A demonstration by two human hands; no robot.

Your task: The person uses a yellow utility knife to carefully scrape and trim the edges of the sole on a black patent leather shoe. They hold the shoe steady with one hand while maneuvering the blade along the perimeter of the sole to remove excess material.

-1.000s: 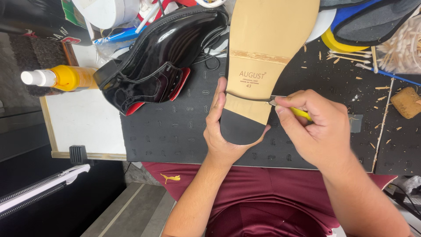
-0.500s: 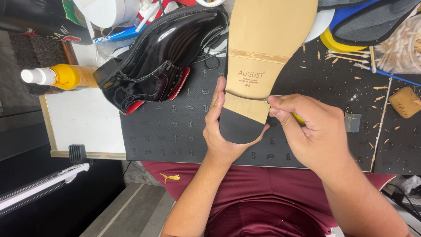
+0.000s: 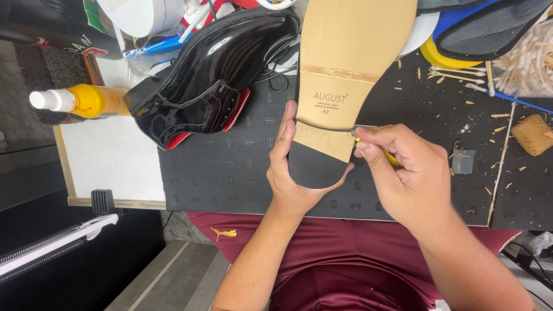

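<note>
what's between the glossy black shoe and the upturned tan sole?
Head view: a strip of the black rubber mat, with a loop of dark cord lying on it near the top. The left hand grips the sole lower down.

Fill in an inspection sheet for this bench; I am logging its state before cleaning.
Surface: black embossed mat, strewn with wood shavings at right.
Job's things: tan-soled shoe held sole up, heel dark; yellow-handled tool with its blade at the heel's front edge.
Clutter: glossy black shoe with red lining, yellow bottle, white board, sponge, cotton swabs, grey block.
Hands: left hand cups the heel; right hand grips the tool.
Cables: black cord behind the black shoe.
Surroundings: maroon clothing below the bench.
</note>
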